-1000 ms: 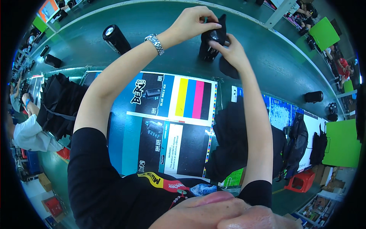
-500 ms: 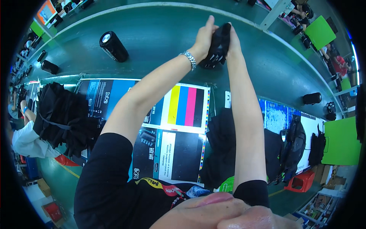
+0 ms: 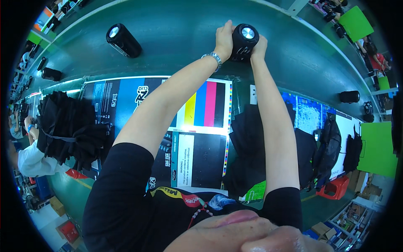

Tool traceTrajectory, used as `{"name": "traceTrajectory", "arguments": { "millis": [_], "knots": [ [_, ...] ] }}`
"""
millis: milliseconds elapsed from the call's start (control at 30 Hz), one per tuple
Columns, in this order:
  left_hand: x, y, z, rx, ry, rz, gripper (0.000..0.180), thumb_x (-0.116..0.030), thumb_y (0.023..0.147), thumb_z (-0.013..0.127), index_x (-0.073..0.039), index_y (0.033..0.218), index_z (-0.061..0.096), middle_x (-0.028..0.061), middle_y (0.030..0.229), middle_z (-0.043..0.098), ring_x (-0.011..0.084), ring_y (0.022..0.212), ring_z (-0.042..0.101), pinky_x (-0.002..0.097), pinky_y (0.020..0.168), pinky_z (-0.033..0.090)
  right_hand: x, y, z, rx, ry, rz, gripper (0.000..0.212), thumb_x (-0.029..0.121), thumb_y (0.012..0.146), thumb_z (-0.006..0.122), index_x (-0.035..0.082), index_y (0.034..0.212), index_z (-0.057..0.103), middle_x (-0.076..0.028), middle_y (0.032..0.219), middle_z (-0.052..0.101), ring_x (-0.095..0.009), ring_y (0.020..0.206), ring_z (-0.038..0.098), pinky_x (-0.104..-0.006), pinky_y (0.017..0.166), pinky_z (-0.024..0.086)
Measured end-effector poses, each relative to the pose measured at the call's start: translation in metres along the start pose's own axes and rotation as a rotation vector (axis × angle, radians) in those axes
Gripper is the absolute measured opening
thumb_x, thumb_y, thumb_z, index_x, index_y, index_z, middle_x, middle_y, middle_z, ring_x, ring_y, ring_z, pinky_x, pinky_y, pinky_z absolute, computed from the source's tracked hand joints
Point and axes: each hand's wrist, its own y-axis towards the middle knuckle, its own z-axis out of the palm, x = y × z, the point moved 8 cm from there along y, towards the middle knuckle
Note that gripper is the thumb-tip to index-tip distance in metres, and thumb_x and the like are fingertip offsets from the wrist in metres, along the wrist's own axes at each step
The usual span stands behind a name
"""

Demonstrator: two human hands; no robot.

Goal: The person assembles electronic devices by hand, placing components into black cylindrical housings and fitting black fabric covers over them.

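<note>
A black cylindrical speaker (image 3: 243, 44) with a shiny silver round end stands on the green worktop at the far side, between my two hands. My left hand (image 3: 224, 41) is wrapped against its left side, with the thumb pointing up. Against the right side presses my right hand (image 3: 259, 47), its fingers partly hidden behind the speaker. White marks show low on its front; whether black cloth covers that part I cannot tell. A second speaker (image 3: 123, 41) of the same kind stands to the left, untouched.
Smaller black speakers lie at the far left (image 3: 52, 74) and right (image 3: 349, 96). Printed sheets (image 3: 201, 159) cover the near worktop (image 3: 176, 50). A strapped stack of black cloth bags (image 3: 69, 130) sits left, more black cloth (image 3: 247, 147) right. A person in white (image 3: 35, 157) works at the left.
The speaker's silver end, earlier hidden under a peaked black covering, is now exposed. My hands have shifted slightly down and stay on either side of it.
</note>
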Motion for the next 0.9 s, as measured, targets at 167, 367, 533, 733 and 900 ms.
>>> {"name": "traceTrajectory", "arguments": {
  "millis": [167, 367, 533, 733, 900],
  "knots": [
    [-0.021, -0.019, -0.018, -0.044, 0.171, -0.1, 0.052, -0.044, 0.096, 0.045, 0.004, 0.102, 0.063, 0.0136, 0.088, 0.07, 0.0178, 0.083, 0.063, 0.0305, 0.081, 0.045, 0.057, -0.032, -0.054, -0.32, -0.345, -0.166, 0.031, 0.029, 0.09, 0.057, 0.005, 0.076, 0.069, -0.013, 0.072, 0.067, -0.024, 0.07, 0.065, -0.036, 0.069, 0.048],
    [-0.125, -0.097, -0.047, 0.244, 0.372, -0.015, 0.058, -0.048, 0.098, 0.037, 0.002, 0.123, 0.052, 0.0136, 0.114, 0.064, 0.0187, 0.117, 0.054, 0.0344, 0.103, 0.034, 0.169, -0.104, -0.076, -0.093, 0.508, -0.122, 0.03, 0.026, 0.094, 0.057, 0.003, 0.075, 0.06, 0.0, 0.066, 0.05, -0.008, 0.059, 0.045, -0.0215, 0.057, 0.037],
    [-0.136, -0.181, -0.055, 0.294, -0.077, -0.305, 0.04, -0.033, 0.097, 0.049, 0.001, 0.115, 0.058, 0.0073, 0.1, 0.067, 0.0145, 0.105, 0.057, 0.0293, 0.094, 0.042, 0.169, -0.205, 0.032, 0.317, 0.61, 0.088, 0.022, 0.02, 0.093, 0.058, 0.002, 0.081, 0.062, -0.001, 0.071, 0.056, -0.008, 0.064, 0.051, -0.0213, 0.062, 0.042],
    [-0.164, -0.198, -0.149, -0.017, 0.344, -0.023, 0.016, -0.013, 0.089, 0.062, 0.001, 0.096, 0.067, 0.0019, 0.09, 0.065, 0.0081, 0.085, 0.058, 0.0209, 0.079, 0.044, 0.117, -0.264, 0.097, 0.406, 0.579, 0.233, 0.019, 0.016, 0.086, 0.068, 0.002, 0.097, 0.06, -0.003, 0.086, 0.06, -0.009, 0.079, 0.056, -0.0213, 0.071, 0.044],
    [-0.167, -0.203, -0.197, -0.259, 0.298, 0.168, 0.016, -0.013, 0.091, 0.062, 0.001, 0.095, 0.067, 0.0013, 0.089, 0.064, 0.0056, 0.083, 0.057, 0.0201, 0.073, 0.045, 0.063, -0.296, 0.115, 0.654, 0.432, 0.38, 0.031, 0.019, 0.085, 0.069, -0.003, 0.108, 0.063, -0.005, 0.094, 0.065, -0.011, 0.086, 0.059, -0.0233, 0.077, 0.046]
  ]
}}
